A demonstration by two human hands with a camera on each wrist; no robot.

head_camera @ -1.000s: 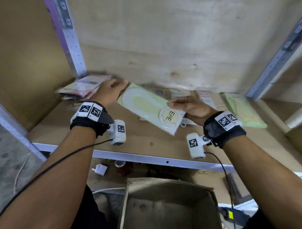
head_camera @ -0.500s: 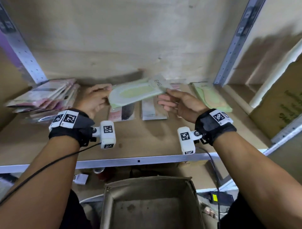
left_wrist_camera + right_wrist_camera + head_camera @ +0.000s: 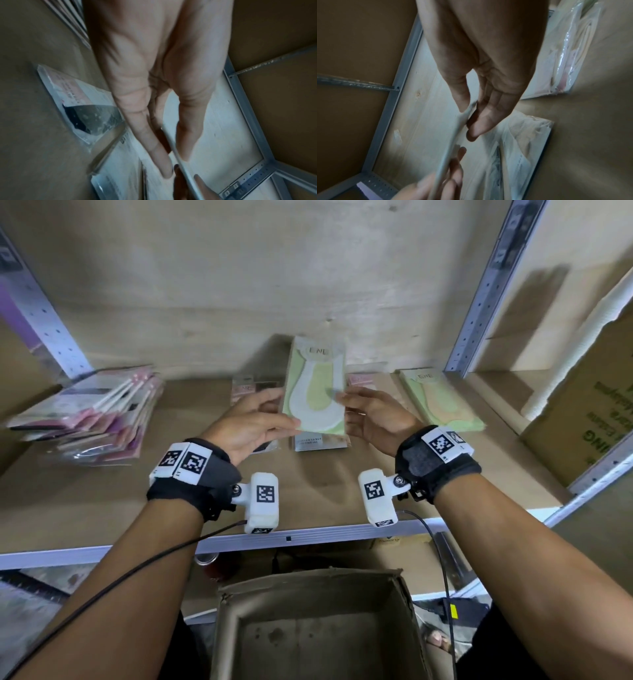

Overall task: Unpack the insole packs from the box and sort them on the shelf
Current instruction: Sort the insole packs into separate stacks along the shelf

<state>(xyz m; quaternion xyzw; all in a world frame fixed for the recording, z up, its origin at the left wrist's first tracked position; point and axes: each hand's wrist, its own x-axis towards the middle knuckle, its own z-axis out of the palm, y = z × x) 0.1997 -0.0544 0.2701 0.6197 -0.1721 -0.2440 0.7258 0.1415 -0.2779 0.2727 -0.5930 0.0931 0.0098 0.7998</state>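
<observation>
A green and white insole pack stands upright above the wooden shelf, long side pointing away from me. My left hand pinches its left edge and my right hand pinches its right edge. In the left wrist view the pack edge runs between thumb and fingers; in the right wrist view the pack edge sits between thumb and fingers too. Beneath it lie a pink pack and a clear pack. Below the shelf sits the open cardboard box.
A stack of pink packs lies at the shelf's left. Another green pack lies at the right, near a grey upright. A large carton stands further right. A can sits under the shelf edge.
The green pack has turned from lying crosswise to pointing lengthwise away from me, with both hands still on it. My view has shifted so the hands are centred over the shelf.
</observation>
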